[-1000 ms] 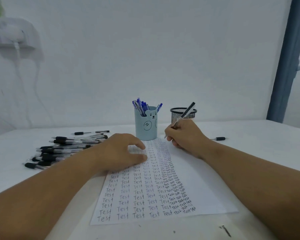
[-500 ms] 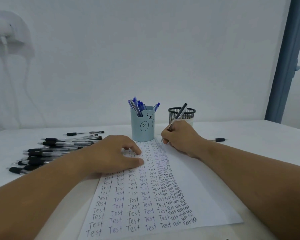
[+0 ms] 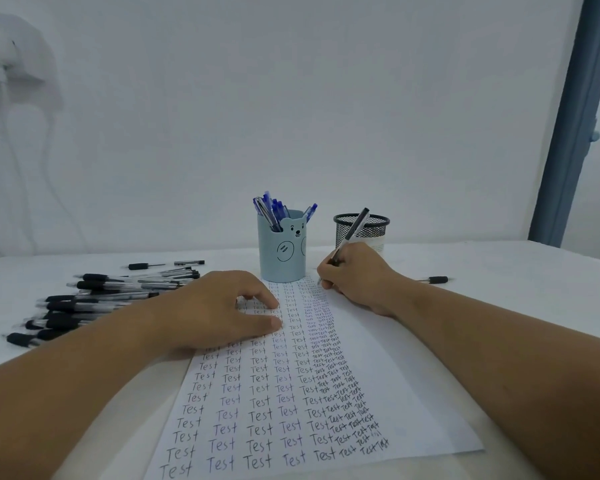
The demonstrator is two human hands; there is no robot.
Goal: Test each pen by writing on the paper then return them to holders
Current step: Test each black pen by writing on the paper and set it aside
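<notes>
The step in hand is the writing test itself: the right hand (image 3: 355,275) pinches a black pen (image 3: 349,237) in a writing grip, fingers curled round its lower barrel, the tip at or just above the far end of the paper (image 3: 413,403) at the top of the crowded right-hand column of "Test" words. The left hand (image 3: 219,306) lies flat on the paper's left side, fingers loosely spread and holding nothing, pinning the sheet. Untested black pens (image 3: 94,303) lie heaped on the table (image 3: 516,271) to the left; blue ones stand in the bear cup (image 3: 282,251). The mesh cup (image 3: 373,230) just behind the writing hand looks empty (its inside is partly hidden), so this pen probably belongs there next: lift, reach slightly back, drop it in upright.
</notes>
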